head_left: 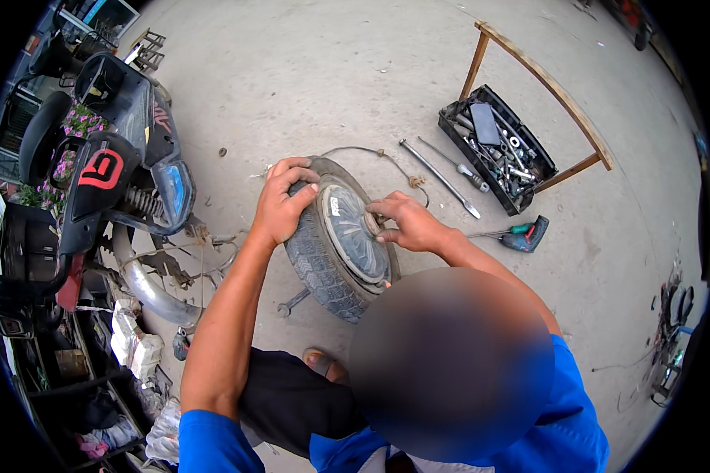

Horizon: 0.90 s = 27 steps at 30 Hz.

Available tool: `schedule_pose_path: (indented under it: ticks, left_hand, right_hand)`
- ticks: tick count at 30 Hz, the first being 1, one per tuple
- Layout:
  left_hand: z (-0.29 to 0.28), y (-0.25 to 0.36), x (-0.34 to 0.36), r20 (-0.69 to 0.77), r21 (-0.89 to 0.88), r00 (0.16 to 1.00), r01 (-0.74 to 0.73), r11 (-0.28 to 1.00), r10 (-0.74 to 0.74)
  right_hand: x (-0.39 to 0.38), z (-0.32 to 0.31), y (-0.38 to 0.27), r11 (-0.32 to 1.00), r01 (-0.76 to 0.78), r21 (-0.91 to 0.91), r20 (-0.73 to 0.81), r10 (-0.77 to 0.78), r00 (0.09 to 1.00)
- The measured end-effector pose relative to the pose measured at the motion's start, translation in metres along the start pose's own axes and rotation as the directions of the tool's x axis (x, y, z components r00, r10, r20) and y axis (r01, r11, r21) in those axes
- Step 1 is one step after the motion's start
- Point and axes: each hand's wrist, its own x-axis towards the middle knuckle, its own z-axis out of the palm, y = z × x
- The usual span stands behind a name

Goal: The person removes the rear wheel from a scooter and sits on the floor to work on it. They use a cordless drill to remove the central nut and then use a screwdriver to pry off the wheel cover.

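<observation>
A scooter wheel (pixel 306 258) with a ribbed black tyre and a dusty hub motor cover stands tilted on the concrete before me. My left hand (pixel 285 199) is closed over the tyre's upper left edge, thumb on the sidewall. At the wheel's middle, the fingers and thumb of my right hand (pixel 410 222) close round the axle (pixel 371 223), and what they cover there is partly hidden. A thin cable (pixel 361 149) curves out behind the wheel to the right. Beside the tyre's lower left lies a wrench (pixel 293 303).
A partly dismantled scooter (pixel 126 169) fills the left side. To the right sit a black toolbox (pixel 481 175) with a phone (pixel 485 124) on its tools, a metal bar (pixel 440 178), a screwdriver (pixel 473 177), a power tool (pixel 526 236) and a wooden frame (pixel 544 75). Shelves (pixel 63 370) stand lower left.
</observation>
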Motion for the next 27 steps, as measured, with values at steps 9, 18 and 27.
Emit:
schedule_pose_path:
  ticks: [9, 18, 27]
  left_hand:
    - [-0.0036, -0.0082, -0.0013, 0.013, -0.023, 1.0, -0.007, 1.0, 0.007]
    - [-0.0024, -0.0099, 0.0002, 0.01, -0.04, 1.0, 0.002, 0.999, -0.002]
    - [0.0026, -0.0036, 0.0042, -0.017, -0.043, 0.999, 0.037, 0.998, -0.038]
  right_hand:
    - [-0.0005, 0.0065, 0.0026, 0.998, 0.036, -0.051, -0.016, -0.037, 0.999]
    - [-0.0006, 0.0053, 0.003, 0.999, 0.024, -0.032, -0.018, -0.025, 1.0]
    - [-0.0008, 0.0004, 0.0002, 0.999, -0.028, -0.025, -0.005, 0.028, 1.0]
